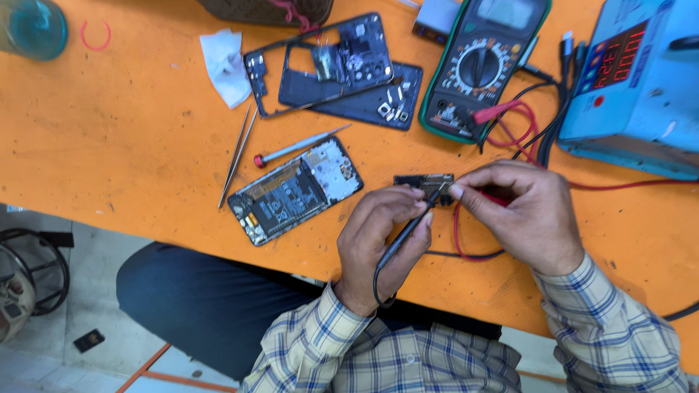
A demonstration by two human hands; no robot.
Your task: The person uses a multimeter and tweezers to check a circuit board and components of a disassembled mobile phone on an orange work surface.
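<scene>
Head view, items as we count them on the orange worktop (109, 131):

One small dark circuit board (424, 182), lying flat near the front edge, between our two hands. Our left hand (382, 244) is closed around one black test probe (408, 233), its tip touching the board. Our right hand (520, 215) is closed on one red test probe (495, 198), pinched at the board's right end; the red tip itself is hidden under the fingers.

One opened phone body with exposed battery and white shielding (295, 191), just left of our left hand, tilted.

One pair of slim metal tweezers (237, 155) and one thin grey screwdriver with a red cap (298, 146), both beside the phone body.

One dark phone frame with a cut-out middle (320, 62), overlapping one dark flat back panel (378, 102), further back.

One crumpled white tissue (226, 65), left of the frame.

One green-edged black multimeter with a round dial (480, 69), red and black leads trailing from it.

One light blue bench power supply with a red digit display (641, 80), at the far right.

One teal glass jar (33, 28) and one small red ring (95, 35), at the far left corner.
</scene>
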